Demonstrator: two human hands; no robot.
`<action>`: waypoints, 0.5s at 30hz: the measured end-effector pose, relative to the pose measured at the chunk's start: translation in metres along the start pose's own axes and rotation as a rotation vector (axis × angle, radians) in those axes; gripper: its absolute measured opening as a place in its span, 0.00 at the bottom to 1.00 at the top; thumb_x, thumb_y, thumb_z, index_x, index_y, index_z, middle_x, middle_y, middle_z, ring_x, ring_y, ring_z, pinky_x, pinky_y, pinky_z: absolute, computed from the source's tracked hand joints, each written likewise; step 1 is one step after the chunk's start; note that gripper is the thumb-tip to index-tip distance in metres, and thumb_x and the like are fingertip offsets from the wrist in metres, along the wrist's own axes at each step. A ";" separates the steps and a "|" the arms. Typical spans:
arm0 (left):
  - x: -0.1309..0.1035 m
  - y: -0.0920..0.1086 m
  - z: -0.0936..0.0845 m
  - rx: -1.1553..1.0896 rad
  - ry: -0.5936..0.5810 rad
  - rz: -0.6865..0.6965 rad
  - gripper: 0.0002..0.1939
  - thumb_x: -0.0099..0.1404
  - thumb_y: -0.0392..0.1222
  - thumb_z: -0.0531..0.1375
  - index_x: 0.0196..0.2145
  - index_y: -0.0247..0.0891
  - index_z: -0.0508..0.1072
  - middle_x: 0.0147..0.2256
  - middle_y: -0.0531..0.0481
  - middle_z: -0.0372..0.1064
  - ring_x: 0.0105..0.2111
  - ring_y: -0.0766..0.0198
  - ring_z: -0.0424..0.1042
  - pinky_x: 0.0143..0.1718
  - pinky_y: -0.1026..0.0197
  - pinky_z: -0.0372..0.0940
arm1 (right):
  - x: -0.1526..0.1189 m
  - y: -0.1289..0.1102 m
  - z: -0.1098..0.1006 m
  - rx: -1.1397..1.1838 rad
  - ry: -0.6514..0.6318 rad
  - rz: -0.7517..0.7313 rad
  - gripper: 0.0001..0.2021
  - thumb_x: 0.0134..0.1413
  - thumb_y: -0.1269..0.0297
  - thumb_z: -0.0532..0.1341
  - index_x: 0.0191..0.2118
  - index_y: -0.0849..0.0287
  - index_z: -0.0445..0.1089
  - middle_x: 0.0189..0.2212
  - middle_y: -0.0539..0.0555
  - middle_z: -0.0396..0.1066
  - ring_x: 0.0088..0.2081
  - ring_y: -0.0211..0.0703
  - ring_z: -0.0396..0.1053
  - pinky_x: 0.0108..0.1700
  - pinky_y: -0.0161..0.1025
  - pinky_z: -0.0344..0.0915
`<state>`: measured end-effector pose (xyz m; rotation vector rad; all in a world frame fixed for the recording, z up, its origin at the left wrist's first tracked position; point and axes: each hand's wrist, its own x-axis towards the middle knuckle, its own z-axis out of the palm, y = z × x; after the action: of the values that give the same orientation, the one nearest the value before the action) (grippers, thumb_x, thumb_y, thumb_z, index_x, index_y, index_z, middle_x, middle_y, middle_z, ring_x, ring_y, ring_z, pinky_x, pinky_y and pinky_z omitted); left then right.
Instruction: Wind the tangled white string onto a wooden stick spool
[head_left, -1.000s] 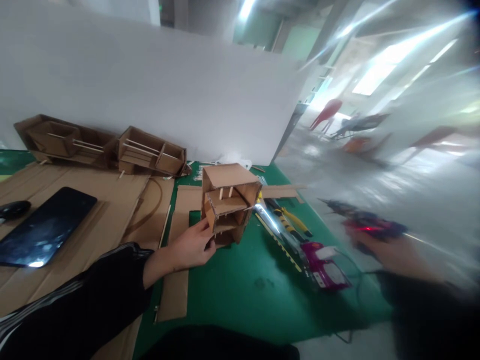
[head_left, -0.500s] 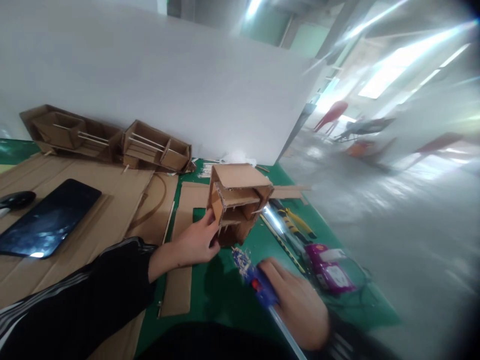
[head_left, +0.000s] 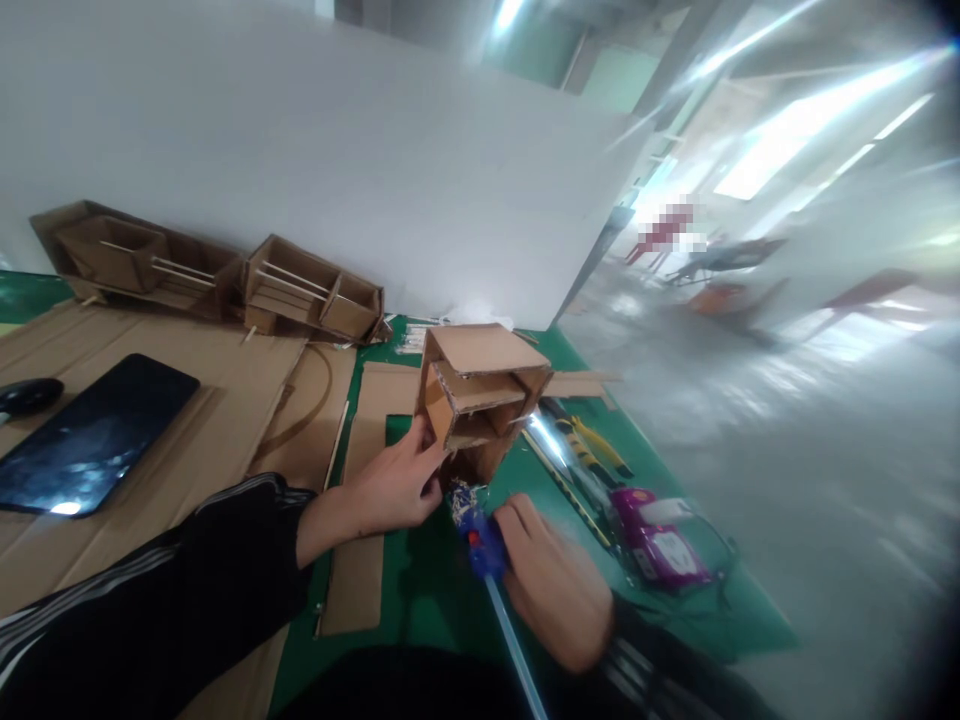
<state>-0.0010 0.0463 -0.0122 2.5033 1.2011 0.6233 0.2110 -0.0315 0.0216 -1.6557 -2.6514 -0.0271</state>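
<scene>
A small cardboard box [head_left: 484,350] with inner shelves stands tilted at the middle of the green table. My left hand [head_left: 397,478] grips its lower left side, fingers closed on the cardboard. In my right hand [head_left: 555,580] is a blue glue gun [head_left: 480,540], with a clear glue stick coming out of its back end. The gun's nozzle, covered with dried glue strands, is at the box's lower front edge; whether the tip touches it is hard to tell.
Two cardboard shelf boxes [head_left: 315,290] stand along the white panel [head_left: 337,150]. A black tablet [head_left: 97,430] lies on cardboard at the left. Yellow-handled pliers [head_left: 600,447] and a purple packet [head_left: 660,540] lie to the right. A cardboard strip [head_left: 360,590] lies near my left wrist.
My right hand has moved left with the glue gun, bringing its nozzle up to the box's lower edge. The box has shifted and turned slightly in my left hand.
</scene>
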 end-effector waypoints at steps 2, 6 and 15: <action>0.000 0.000 0.000 0.016 -0.004 0.004 0.21 0.60 0.37 0.56 0.52 0.40 0.61 0.53 0.41 0.49 0.47 0.54 0.67 0.44 0.56 0.70 | 0.001 0.000 0.001 -0.011 0.001 -0.001 0.13 0.45 0.81 0.55 0.36 0.57 0.59 0.35 0.53 0.63 0.30 0.41 0.60 0.29 0.39 0.48; -0.001 0.001 -0.001 0.037 0.004 0.008 0.21 0.60 0.36 0.55 0.52 0.40 0.61 0.55 0.40 0.47 0.46 0.56 0.68 0.43 0.57 0.71 | 0.003 0.000 0.004 -0.026 0.020 0.009 0.12 0.48 0.80 0.55 0.35 0.56 0.59 0.34 0.52 0.61 0.28 0.42 0.59 0.27 0.40 0.45; -0.001 0.001 0.001 0.034 -0.012 0.004 0.21 0.60 0.36 0.56 0.51 0.39 0.61 0.54 0.40 0.48 0.45 0.56 0.68 0.44 0.57 0.70 | 0.003 -0.002 -0.001 -0.034 -0.042 0.019 0.14 0.45 0.83 0.53 0.34 0.57 0.59 0.34 0.53 0.62 0.29 0.44 0.61 0.28 0.41 0.45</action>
<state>-0.0009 0.0448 -0.0132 2.5344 1.2121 0.5924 0.2077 -0.0301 0.0224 -1.7102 -2.6807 -0.0382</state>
